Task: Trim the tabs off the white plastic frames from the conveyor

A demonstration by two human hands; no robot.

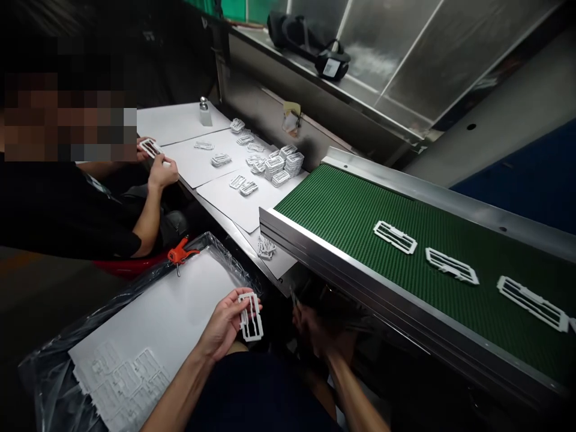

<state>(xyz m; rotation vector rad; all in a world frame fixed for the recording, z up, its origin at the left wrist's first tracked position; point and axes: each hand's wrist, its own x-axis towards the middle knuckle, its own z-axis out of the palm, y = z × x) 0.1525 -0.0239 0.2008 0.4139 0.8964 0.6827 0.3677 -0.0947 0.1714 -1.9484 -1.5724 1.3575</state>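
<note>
Between the thumb and fingers of my left hand [227, 321] is a white plastic frame [257, 321], rectangular with long slots, held upright above my lap. My right hand [311, 327] is in shadow below the conveyor's edge and looks blurred. Its fingers seem curled, and a thin pointed shape sticks up by them, too dim to name. On the green conveyor belt [333, 204] to the right lie white plastic frames of the same kind, the nearest one [395, 237] set slantwise. Several more frames [139, 375] lie flat on a white sheet [180, 312] at my left.
A co-worker's hand [162, 171] holds another frame at the upper left. Stacks of frames [283, 163] stand on the white-covered table [184, 162], with a small metal-topped bottle [204, 113] behind. An orange-handled tool [180, 253] rests on the plastic-lined box's edge. The conveyor's metal side [360, 276] borders my right.
</note>
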